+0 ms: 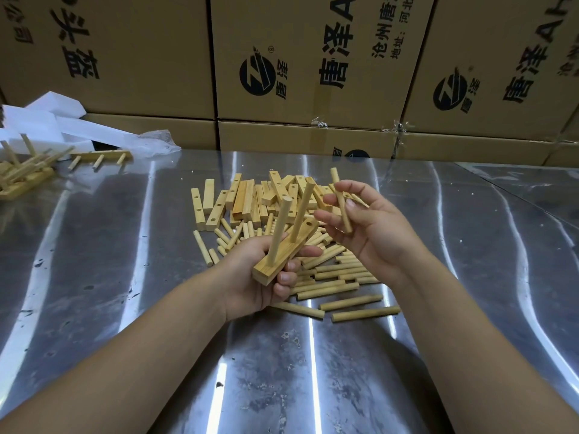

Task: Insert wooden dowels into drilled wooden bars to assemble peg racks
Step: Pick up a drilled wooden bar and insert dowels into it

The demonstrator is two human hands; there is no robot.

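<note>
Above a shiny metal bench [125, 245], the left hand [266, 277] grips a drilled wooden bar [282, 255] from below near its front end, with two dowels [280, 227] standing upright in it and a hole at the far end that looks empty. The right hand [376, 233] pinches a loose dowel [343, 208] between thumb and fingers, close to that hole. The wood looks light, stiff and smooth, so the dowel is probably best held mid-length and pushed straight in; spare bars [247, 198] and spare dowels [332, 277] lie heaped on the bench beyond

left hand [250, 277] gripping bar [283, 250], right hand [372, 233] pinching dowel [341, 200]
</note>
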